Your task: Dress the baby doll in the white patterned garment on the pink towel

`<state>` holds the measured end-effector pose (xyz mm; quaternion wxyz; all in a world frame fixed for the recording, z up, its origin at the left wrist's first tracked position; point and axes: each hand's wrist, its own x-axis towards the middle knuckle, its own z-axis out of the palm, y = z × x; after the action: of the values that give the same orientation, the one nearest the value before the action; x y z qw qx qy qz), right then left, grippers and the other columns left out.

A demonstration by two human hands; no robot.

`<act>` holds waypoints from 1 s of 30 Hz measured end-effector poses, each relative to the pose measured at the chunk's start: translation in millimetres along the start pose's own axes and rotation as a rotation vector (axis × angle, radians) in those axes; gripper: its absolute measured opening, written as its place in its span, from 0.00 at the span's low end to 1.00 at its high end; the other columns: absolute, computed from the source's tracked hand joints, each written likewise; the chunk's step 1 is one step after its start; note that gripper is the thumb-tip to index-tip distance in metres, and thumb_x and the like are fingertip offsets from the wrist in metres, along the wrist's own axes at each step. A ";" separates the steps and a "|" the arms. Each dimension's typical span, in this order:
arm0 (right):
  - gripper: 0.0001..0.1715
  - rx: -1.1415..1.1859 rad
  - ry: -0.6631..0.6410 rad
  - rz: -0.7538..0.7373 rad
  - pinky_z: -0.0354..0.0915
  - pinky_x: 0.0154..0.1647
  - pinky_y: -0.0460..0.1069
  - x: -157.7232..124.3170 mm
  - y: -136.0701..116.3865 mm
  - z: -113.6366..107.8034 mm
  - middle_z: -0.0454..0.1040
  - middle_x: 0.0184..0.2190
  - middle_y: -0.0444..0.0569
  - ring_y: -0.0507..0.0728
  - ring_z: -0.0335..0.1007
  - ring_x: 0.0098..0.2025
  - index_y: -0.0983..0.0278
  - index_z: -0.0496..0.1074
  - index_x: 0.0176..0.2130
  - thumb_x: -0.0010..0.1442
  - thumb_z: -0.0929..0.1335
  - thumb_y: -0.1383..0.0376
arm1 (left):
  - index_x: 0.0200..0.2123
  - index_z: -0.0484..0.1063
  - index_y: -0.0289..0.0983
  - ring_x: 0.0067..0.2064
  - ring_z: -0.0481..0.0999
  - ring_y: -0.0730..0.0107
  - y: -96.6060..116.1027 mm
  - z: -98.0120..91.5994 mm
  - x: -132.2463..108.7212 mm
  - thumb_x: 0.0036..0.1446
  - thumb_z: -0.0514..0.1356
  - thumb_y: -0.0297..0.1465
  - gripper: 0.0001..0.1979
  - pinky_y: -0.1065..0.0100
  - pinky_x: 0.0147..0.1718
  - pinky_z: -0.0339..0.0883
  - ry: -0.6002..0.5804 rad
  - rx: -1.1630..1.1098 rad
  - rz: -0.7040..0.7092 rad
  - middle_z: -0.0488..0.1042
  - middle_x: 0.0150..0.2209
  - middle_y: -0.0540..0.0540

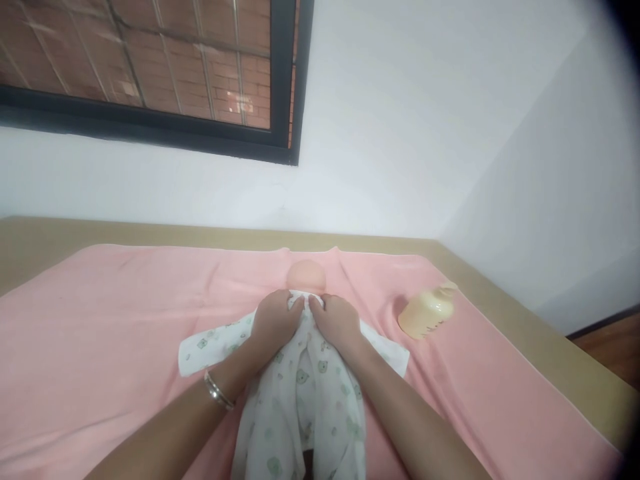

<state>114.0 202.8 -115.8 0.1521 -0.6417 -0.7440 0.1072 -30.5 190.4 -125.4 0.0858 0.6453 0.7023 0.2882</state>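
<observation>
A baby doll lies on its back on a pink towel (100, 313), its bald head (306, 275) pointing away from me. It wears a white garment (305, 393) printed with small green bears. My left hand (273, 321) and my right hand (337, 321) meet at the garment's neckline, just below the head. Both hands have their fingers curled and pinched on the cloth edges at the collar. A silver bracelet (219, 390) sits on my left wrist.
A pale yellow baby bottle (428, 311) lies on its side on the towel, right of the doll. The towel covers a tan table (525, 320) set in a corner of white walls. A dark-framed window (150, 73) is up left.
</observation>
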 end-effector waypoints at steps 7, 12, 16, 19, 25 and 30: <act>0.34 0.005 0.001 0.005 0.55 0.33 0.48 1.0 0.9 2.4 0.74 0.31 0.54 0.58 0.68 0.34 0.65 0.73 0.34 0.63 0.51 0.48 | 0.24 0.65 0.37 0.30 0.67 0.68 -1.5 0.4 -1.4 0.56 0.48 0.41 0.17 0.68 0.29 0.56 0.010 -0.018 0.011 0.70 0.27 0.47; 0.35 0.017 -0.001 0.000 0.53 0.31 0.48 0.7 2.4 3.1 0.73 0.31 0.54 0.57 0.67 0.32 0.65 0.73 0.34 0.63 0.50 0.47 | 0.24 0.64 0.37 0.29 0.65 0.70 -2.8 1.7 -2.8 0.56 0.48 0.40 0.16 0.69 0.28 0.54 0.019 -0.031 0.023 0.69 0.26 0.48; 0.36 0.027 -0.006 0.000 0.52 0.32 0.47 0.1 2.8 3.2 0.73 0.32 0.55 0.56 0.66 0.33 0.65 0.73 0.35 0.63 0.50 0.46 | 0.22 0.63 0.37 0.28 0.64 0.70 -3.5 3.0 -3.0 0.56 0.48 0.40 0.16 0.68 0.27 0.54 0.024 -0.028 0.025 0.68 0.24 0.49; 0.37 0.032 -0.019 0.008 0.52 0.32 0.47 -0.1 3.1 3.2 0.73 0.32 0.55 0.56 0.66 0.33 0.65 0.74 0.36 0.62 0.49 0.46 | 0.22 0.63 0.37 0.28 0.64 0.70 -3.9 4.2 -2.8 0.56 0.48 0.40 0.16 0.68 0.28 0.54 0.031 -0.018 0.025 0.67 0.24 0.48; 0.37 0.044 -0.020 -0.002 0.52 0.32 0.47 -0.3 4.2 3.5 0.74 0.31 0.55 0.56 0.67 0.33 0.65 0.74 0.35 0.63 0.49 0.45 | 0.22 0.63 0.37 0.28 0.64 0.71 -4.7 5.6 -3.0 0.56 0.49 0.39 0.15 0.69 0.27 0.54 0.025 -0.038 0.019 0.68 0.25 0.48; 0.36 0.042 -0.009 -0.003 0.52 0.31 0.47 -0.4 4.1 3.5 0.74 0.31 0.55 0.56 0.66 0.32 0.65 0.74 0.34 0.62 0.50 0.46 | 0.22 0.63 0.37 0.28 0.65 0.70 -4.8 5.9 -3.1 0.57 0.49 0.39 0.15 0.69 0.28 0.54 0.032 -0.028 0.021 0.69 0.25 0.48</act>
<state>116.5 203.2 -120.5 0.1624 -0.6367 -0.7433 0.1253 -31.2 189.1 -133.5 0.0806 0.6468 0.6925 0.3092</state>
